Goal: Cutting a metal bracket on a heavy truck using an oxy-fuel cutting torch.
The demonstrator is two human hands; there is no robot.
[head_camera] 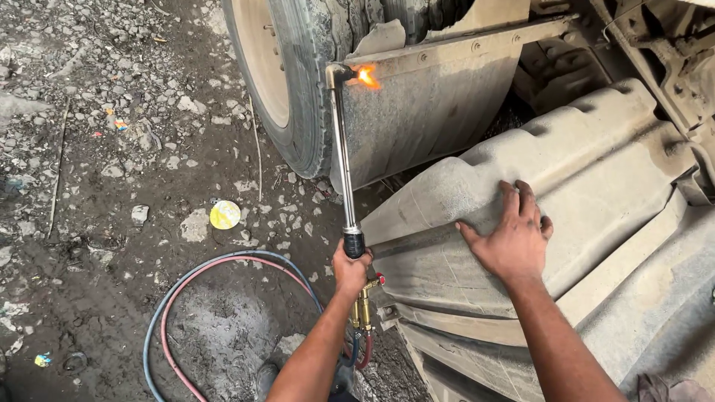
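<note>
Grey dust coats nearly everything: the ribbed plastic fender panel (pixel 566 186) slanting across the lower right, the metal mudguard plate (pixel 432 112) above it, and the big tyre (pixel 298 82) at twelve o'clock. Underfoot the ground (pixel 112 149) is dark, damp dirt strewn with pale stones and scraps of litter, with a round yellow disc (pixel 224 214) lying at about nine o'clock from the hands. The left hand (pixel 351 269) has its fingers clamped round the grip of a long cutting torch (pixel 342 160), which runs up toward twelve o'clock; its bent tip burns with an orange flame (pixel 366 75) right at the top edge of the mudguard plate. Brass valves sit just below that fist, and a red and a blue hose (pixel 194 272) loop away over the dirt toward seven o'clock. The right hand (pixel 512 238) lies flat on the fender panel, fingers slightly spread, gripping nothing.
</note>
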